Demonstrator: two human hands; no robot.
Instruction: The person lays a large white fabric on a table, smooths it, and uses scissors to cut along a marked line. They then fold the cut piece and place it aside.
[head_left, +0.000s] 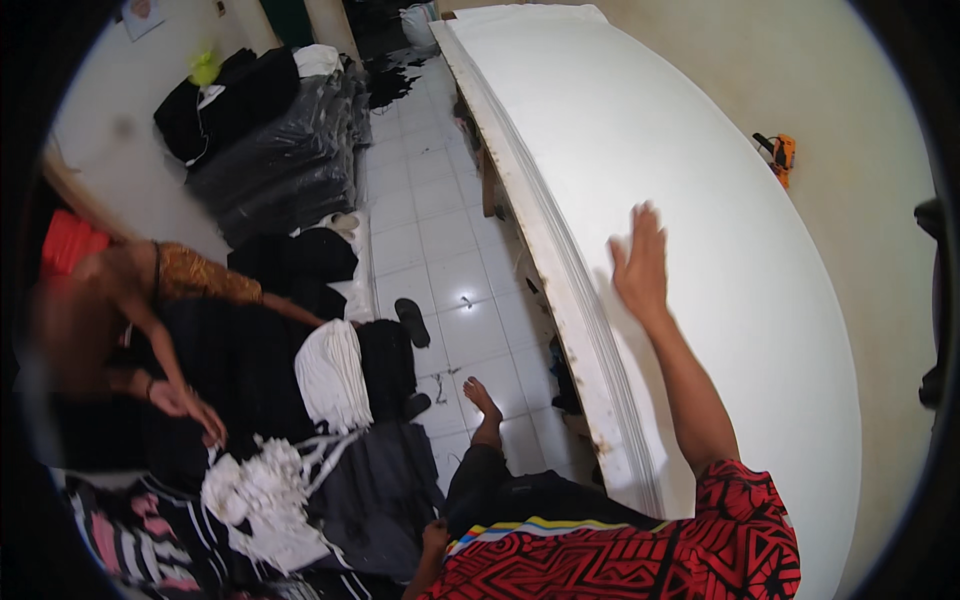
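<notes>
My right hand [642, 262] is over the long stack of white fabric layers [740, 330], fingers stretched and thumb apart, holding nothing. Whether its palm touches the top layer I cannot tell. The stack covers a long table [575, 350], its many thin edges showing along the left side. Low by my side, my left hand [435, 540] is next to dark grey folded cloth [385, 490]; its fingers are mostly hidden, so its grip is unclear.
At the left a co-worker [205, 275] sits among dark cloth, reaching toward a white folded bundle [333, 375]. A heap of white strips [270, 495] lies nearby. Plastic-wrapped bales [280, 165] stand farther back. A slipper [411, 322] lies on the tiled floor [415, 215]. An orange tool [780, 158] is by the wall.
</notes>
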